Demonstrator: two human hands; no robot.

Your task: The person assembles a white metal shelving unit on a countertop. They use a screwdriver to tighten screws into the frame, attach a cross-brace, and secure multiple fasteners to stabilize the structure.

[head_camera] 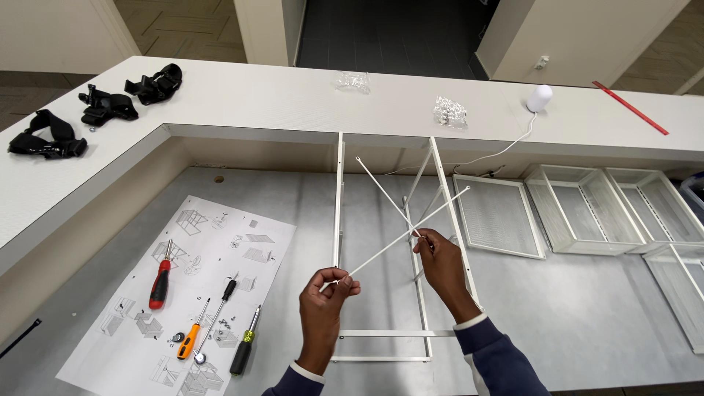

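Observation:
My left hand (pixel 326 301) pinches the near end of a thin white metal rod (pixel 411 229) that runs up to the right. My right hand (pixel 440 260) grips the near end of a second white rod (pixel 381 194) that runs up to the left. The two rods cross just above my right hand, forming an X. Both are held above a white metal frame (pixel 339 220) lying flat on the grey table (pixel 572 315), with side rails and cross bars near my wrists.
An instruction sheet (pixel 220 249) lies left, bearing a red-handled tool (pixel 159 284), an orange screwdriver (pixel 192 336), a black one (pixel 220 308) and a yellow-green one (pixel 244 348). White mesh baskets (pixel 579 213) sit right. The raised counter holds black straps (pixel 106 106), clear hardware bags (pixel 449 112), a white device (pixel 539 97) and a red stick (pixel 631 108).

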